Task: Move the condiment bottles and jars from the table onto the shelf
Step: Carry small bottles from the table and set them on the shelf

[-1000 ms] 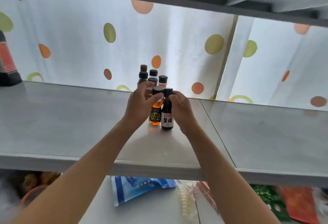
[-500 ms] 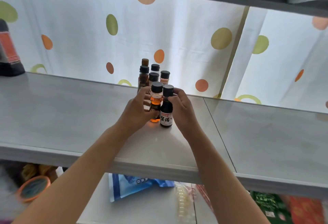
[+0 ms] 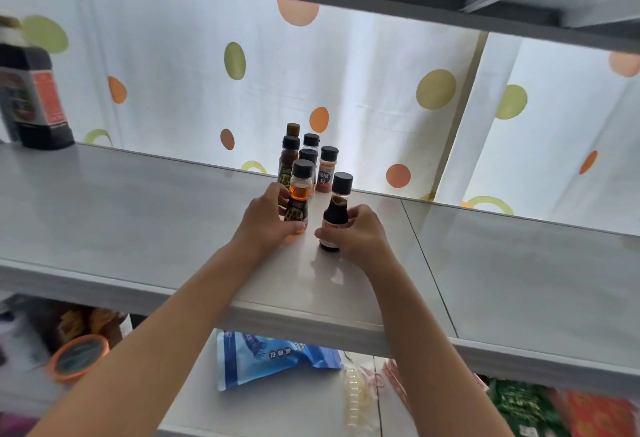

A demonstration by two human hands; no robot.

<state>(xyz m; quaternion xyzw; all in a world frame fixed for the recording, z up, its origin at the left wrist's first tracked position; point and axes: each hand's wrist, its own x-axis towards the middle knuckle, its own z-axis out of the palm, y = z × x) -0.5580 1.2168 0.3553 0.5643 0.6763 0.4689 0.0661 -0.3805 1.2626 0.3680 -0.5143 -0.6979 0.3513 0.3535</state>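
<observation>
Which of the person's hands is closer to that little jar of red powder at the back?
Left. The left hand, gripping the amber bottle, sits just in front of the red powder jar. The right hand holds the dark bottle further forward.

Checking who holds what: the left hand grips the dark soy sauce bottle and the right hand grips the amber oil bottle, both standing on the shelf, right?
No, they are swapped. The head view shows the left hand gripping the amber oil bottle and the right hand gripping the dark soy sauce bottle. Both stand on the shelf.
</observation>
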